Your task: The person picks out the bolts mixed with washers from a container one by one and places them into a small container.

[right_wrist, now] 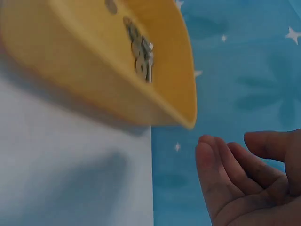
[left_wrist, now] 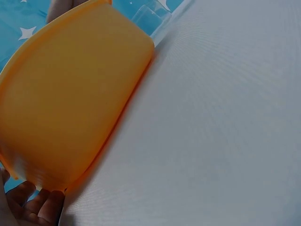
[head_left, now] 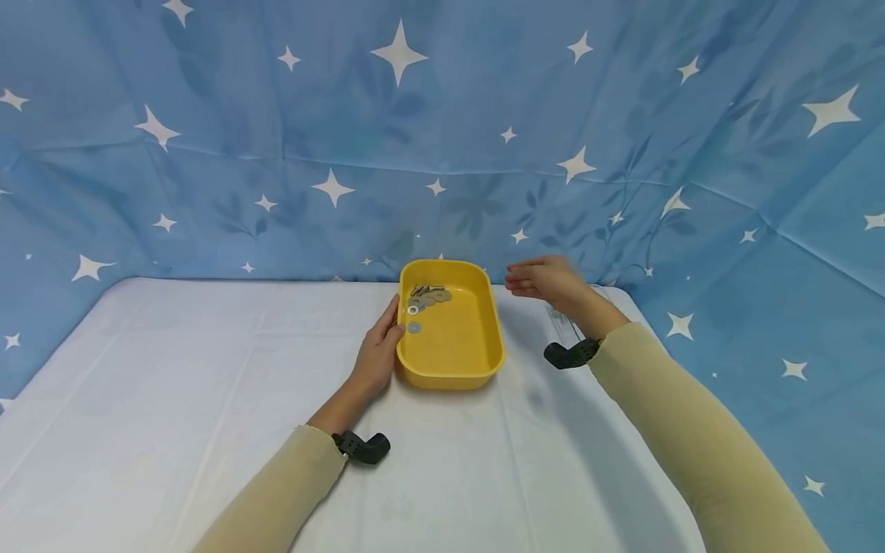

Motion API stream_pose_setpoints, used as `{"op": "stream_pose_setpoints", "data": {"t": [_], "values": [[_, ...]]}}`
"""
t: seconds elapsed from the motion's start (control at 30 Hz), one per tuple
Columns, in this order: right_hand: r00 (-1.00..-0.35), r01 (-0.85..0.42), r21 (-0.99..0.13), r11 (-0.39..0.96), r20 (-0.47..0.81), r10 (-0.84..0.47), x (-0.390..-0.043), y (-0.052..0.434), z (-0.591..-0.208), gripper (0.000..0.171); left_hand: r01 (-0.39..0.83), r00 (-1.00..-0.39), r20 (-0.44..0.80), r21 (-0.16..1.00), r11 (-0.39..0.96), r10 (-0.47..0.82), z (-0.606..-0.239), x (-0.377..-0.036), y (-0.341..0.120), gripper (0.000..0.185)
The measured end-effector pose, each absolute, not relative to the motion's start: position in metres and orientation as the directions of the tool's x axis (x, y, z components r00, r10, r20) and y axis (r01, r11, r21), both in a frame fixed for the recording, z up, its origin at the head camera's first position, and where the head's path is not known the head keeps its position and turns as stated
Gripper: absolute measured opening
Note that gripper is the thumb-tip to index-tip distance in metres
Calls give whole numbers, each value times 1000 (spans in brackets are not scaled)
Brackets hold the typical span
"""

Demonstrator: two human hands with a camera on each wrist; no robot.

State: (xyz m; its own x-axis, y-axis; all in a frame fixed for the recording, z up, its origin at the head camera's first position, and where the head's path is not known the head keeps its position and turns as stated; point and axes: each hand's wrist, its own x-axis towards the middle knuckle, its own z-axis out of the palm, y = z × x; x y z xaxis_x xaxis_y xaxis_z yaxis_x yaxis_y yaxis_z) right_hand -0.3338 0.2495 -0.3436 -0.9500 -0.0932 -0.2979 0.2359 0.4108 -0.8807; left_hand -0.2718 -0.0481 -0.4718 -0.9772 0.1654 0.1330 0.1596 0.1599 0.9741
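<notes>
A yellow plastic tray (head_left: 449,376) sits on the white table near the back wall. Several metal washers and small bolts (head_left: 425,298) lie in its far left corner; the right wrist view shows the same washers and bolts (right_wrist: 140,49) inside the tray (right_wrist: 94,70). My left hand (head_left: 379,349) holds the tray's left rim, thumb on the edge. In the left wrist view its fingertips (left_wrist: 40,207) lie by the tray's outer wall (left_wrist: 70,103). My right hand (head_left: 546,280) hovers just right of the tray's far right corner, fingers straight, holding nothing (right_wrist: 244,179).
A clear plastic item (head_left: 565,324) lies on the table under my right wrist, also glimpsed as the clear plastic item (left_wrist: 151,18) behind the tray. A white cloth (head_left: 173,399) covers the table. Blue star-patterned fabric (head_left: 442,138) closes off the back and right side.
</notes>
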Motion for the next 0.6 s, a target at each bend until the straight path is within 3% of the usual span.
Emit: {"op": "stream_pose_setpoints", "data": {"t": [0.2,0.6], "values": [[-929,264,-908,325,-330,-168,-342,209,-345,48,157,-976,131,977,147,173,-473,-272,-49,58],[-914,314,-926,211,-355,-197,-358,156,-363,46,151,-976,129,981,121,174,-467,-270,-51,57]]}}
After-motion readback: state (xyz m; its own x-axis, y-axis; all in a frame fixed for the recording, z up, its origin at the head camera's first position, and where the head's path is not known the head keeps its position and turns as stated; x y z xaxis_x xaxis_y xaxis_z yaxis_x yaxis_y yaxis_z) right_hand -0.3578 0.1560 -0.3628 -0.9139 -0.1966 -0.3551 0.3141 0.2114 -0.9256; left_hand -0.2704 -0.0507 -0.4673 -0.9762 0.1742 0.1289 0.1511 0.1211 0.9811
